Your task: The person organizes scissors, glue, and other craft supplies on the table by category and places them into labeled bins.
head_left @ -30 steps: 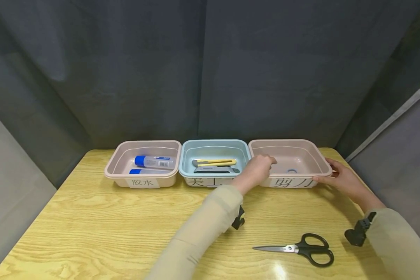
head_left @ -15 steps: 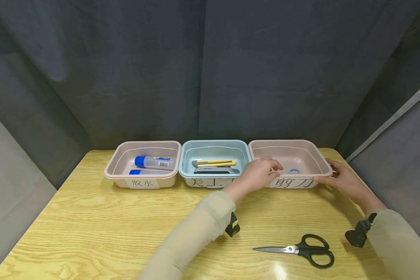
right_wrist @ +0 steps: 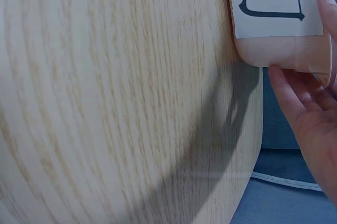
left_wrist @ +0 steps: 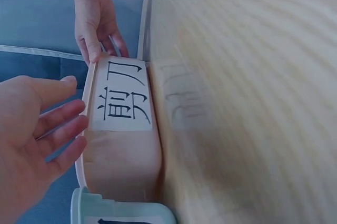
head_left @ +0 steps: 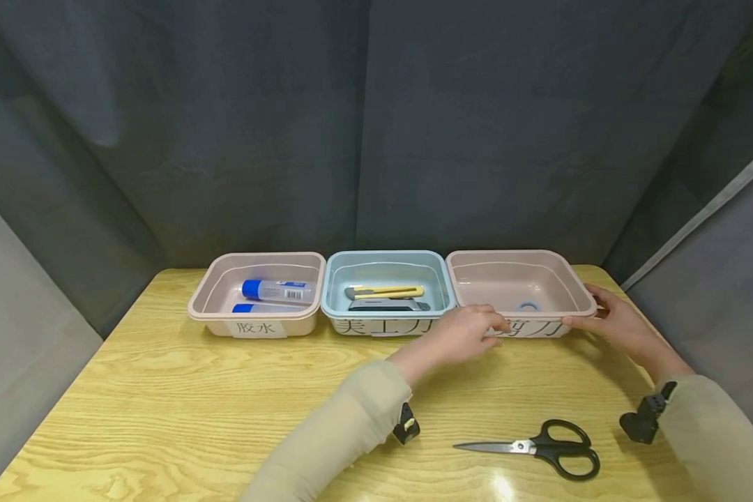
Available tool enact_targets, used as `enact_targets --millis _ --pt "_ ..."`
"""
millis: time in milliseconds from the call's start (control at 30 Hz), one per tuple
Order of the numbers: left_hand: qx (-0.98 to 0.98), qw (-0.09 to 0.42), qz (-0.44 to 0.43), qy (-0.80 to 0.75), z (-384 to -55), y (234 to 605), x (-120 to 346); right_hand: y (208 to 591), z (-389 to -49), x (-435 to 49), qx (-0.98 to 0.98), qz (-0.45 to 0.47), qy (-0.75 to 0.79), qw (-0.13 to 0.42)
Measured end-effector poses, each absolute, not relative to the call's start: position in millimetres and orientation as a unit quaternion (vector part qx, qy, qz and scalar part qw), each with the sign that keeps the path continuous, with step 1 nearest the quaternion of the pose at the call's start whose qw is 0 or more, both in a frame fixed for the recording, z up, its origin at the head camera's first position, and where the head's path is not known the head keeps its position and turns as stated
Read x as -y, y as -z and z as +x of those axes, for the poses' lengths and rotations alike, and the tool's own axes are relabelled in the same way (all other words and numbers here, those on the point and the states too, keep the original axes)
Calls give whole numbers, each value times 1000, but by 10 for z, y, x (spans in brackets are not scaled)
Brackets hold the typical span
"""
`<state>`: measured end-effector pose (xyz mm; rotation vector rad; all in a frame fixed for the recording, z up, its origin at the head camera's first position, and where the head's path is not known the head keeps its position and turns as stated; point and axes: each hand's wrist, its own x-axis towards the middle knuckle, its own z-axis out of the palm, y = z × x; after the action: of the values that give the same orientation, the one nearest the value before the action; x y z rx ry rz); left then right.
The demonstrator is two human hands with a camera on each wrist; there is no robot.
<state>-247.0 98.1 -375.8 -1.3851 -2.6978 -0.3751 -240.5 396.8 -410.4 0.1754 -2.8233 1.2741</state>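
In the head view my left hand (head_left: 467,335) is in front of the seam between the blue bin (head_left: 389,256) and the right pink bin (head_left: 508,256). In the left wrist view this hand (left_wrist: 34,129) has spread, slightly bent fingers beside the pink bin's rim, holding nothing. My right hand (head_left: 618,328) holds that bin's right end, thumb at the front rim. In the right wrist view the right hand's fingers (right_wrist: 287,90) lie along the bin's end wall. The bin's white label (left_wrist: 124,95) bears black characters. A small blue ring shape (head_left: 528,306) shows on its floor.
Black-handled scissors (head_left: 539,446) lie on the wooden table (head_left: 226,411) near its front. A yellow cutter (head_left: 389,291) and a grey cutter (head_left: 385,305) lie in the blue bin. Blue-capped glue bottles (head_left: 279,290) lie in the left pink bin (head_left: 257,258). Dark curtains (head_left: 376,139) hang behind.
My left hand has come out from over the right pink bin's near left corner, back and down to in front of it, its fingers loosening. The right hand has stayed at the bin's end.
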Motion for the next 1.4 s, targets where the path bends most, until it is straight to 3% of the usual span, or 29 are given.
enact_targets --millis 833,1400 --pt "823 -154 -539 91 -1965 3954 -953 4060 -2399 -3952 919 42 -391 15" --pt "829 -181 -529 20 -1696 4047 -984 4111 -2413 -3981 910 60 -409 21"
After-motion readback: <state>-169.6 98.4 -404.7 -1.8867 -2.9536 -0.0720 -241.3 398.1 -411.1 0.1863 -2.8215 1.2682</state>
